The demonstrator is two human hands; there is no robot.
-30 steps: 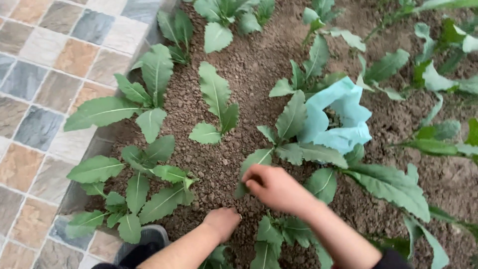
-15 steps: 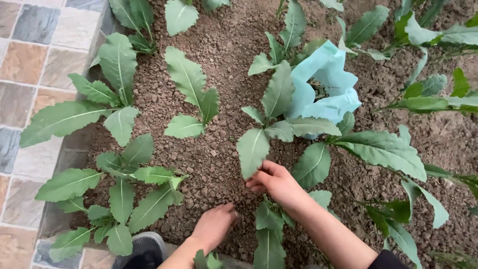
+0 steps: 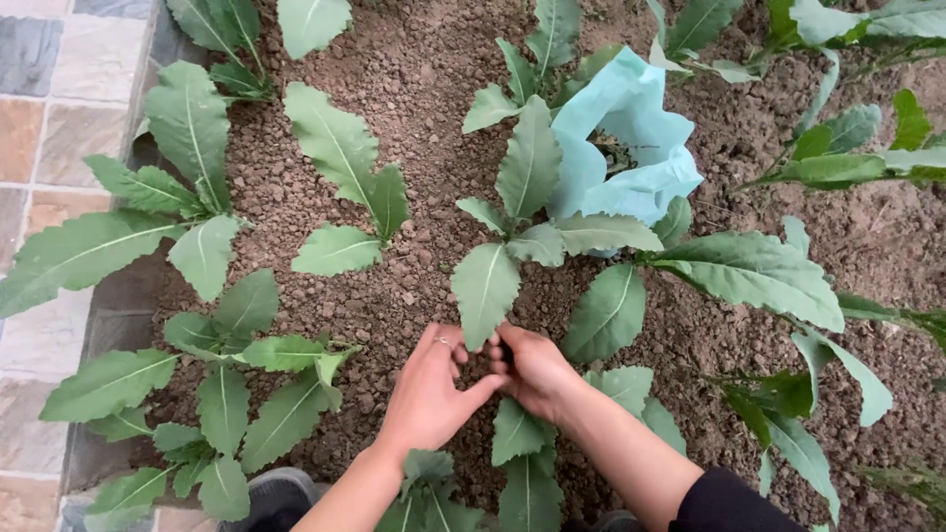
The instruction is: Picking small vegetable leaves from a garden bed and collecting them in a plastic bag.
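Two hands meet on the crumbly brown soil (image 3: 414, 286). Left hand (image 3: 431, 389) lies flat, fingers spread, holding nothing; the right hand (image 3: 532, 366) curls beside it, though whether it grips anything cannot be told. Just above both hangs a green leaf (image 3: 483, 288); farther up-right sits a pale blue bag (image 3: 631, 148).

I had only the head camera, looking steeply down and close over a soil bed (image 3: 414, 89). My left hand (image 3: 431, 389) and right hand (image 3: 532, 366) met low in centre; paving (image 3: 39, 118) lay far left of them.
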